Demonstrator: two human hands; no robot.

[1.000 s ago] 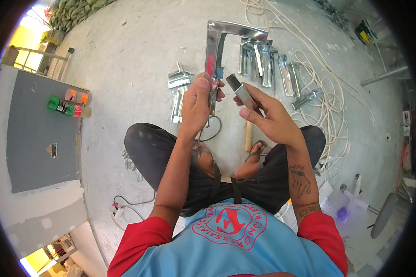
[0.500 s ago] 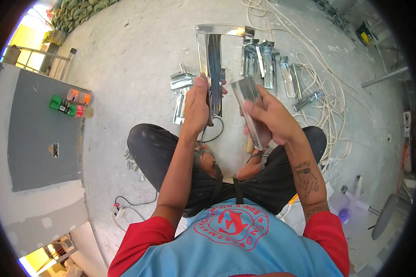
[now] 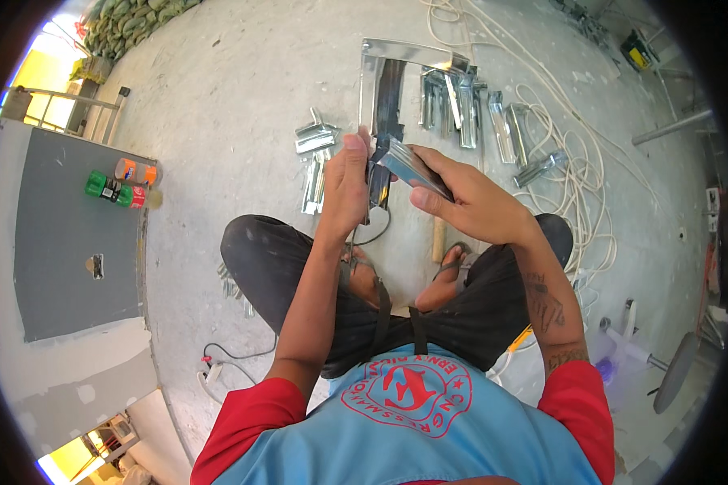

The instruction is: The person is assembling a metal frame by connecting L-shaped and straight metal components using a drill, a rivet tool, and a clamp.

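Note:
I squat on a concrete floor (image 3: 243, 105). My left hand (image 3: 346, 187) grips the lower end of a long L-shaped metal channel (image 3: 384, 89) that runs away from me and bends right at its far end. My right hand (image 3: 461, 198) holds a short shiny metal piece (image 3: 408, 164), its end set against the channel beside my left thumb. My bare feet show just below my hands.
Several short metal channel pieces (image 3: 469, 109) lie beyond my hands; others (image 3: 315, 141) lie left of the channel. White cable (image 3: 574, 170) coils at right. A wooden handle (image 3: 438, 238) lies by my foot. Two bottles (image 3: 121, 184) rest on a grey board (image 3: 73, 234) at left.
My hands have come closer together. The short metal piece in my right hand has swung toward the long channel and now meets it near my left thumb.

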